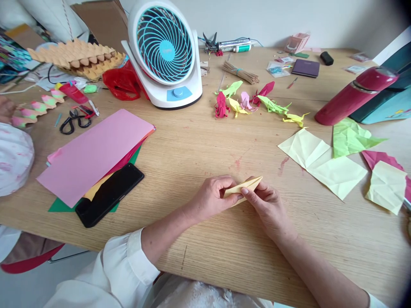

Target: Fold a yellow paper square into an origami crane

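A small folded piece of pale yellow paper (244, 186) is pinched between both my hands just above the wooden table (205, 141), near its front edge. My left hand (213, 197) grips its left end with curled fingers. My right hand (268, 204) holds the right side, thumb pressed on the fold. The paper is folded into a narrow pointed shape with its tip aimed right and up.
A black phone (109, 194) lies on a stack of pink and coloured sheets (96, 152) at the left. Behind stand a white and blue fan (165, 51), scissors (75, 119) and several folded paper figures (253, 102). Creased yellow and green sheets (324, 164) and a red flask (355, 95) lie at the right.
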{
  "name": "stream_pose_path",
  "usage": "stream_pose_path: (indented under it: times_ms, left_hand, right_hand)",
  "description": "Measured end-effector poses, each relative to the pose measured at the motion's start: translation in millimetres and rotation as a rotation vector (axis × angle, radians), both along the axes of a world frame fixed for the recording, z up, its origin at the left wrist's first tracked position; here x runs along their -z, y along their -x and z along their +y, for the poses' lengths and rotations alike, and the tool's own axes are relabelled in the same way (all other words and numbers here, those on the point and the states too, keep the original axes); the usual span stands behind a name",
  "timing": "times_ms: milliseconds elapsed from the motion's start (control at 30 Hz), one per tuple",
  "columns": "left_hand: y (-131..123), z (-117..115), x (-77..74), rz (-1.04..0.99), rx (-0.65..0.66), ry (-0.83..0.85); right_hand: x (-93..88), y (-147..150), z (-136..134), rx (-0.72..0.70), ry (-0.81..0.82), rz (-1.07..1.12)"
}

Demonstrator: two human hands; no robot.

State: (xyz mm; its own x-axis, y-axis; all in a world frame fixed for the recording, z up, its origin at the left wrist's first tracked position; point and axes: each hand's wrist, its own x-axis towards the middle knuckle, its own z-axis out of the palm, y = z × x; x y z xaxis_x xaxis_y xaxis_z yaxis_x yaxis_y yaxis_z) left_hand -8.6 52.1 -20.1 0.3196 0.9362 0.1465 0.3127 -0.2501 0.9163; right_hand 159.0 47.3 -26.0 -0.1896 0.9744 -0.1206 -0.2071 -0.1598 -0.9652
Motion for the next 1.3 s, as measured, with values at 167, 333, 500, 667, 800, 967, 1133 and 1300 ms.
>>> stream_pose_path:
  times_ms: [167,333,500,667,800,967,1133,1300]
  left_hand:
    - [2.3,0.8,-2.0,0.018,0.073,0.073]
    - [3.6,1.5,-3.9,0.022,0.116,0.082]
    - [4.9,2.4,-4.4,0.066,0.138,0.069]
    - [8.7,4.3,-3.6,0.068,0.185,0.104]
    - [10.6,5.0,-4.0,0.072,0.196,0.144]
    - [10.7,5.4,-8.0,0.06,0.2,0.177]
    - [12.2,5.4,-9.4,0.045,0.218,0.216]
    - [12.0,4.4,-5.9,-0.041,0.18,0.319]
  right_hand:
    - [2.6,-3.2,0.0,-0.002,0.023,0.031]
    - [5.0,-8.1,-1.0,-0.038,0.045,0.071]
    - [1.9,-7.5,-0.9,-0.016,0.046,0.077]
    - [-0.2,-6.5,0.0,0.019,0.07,0.042]
    - [0.4,-9.0,2.8,0.089,0.126,0.094]
    - [1.3,-11.1,5.6,0.147,0.139,0.099]
    - [3.4,-17.1,9.6,0.218,0.14,0.175]
    - [1.8,-22.2,10.6,0.071,0.016,0.078]
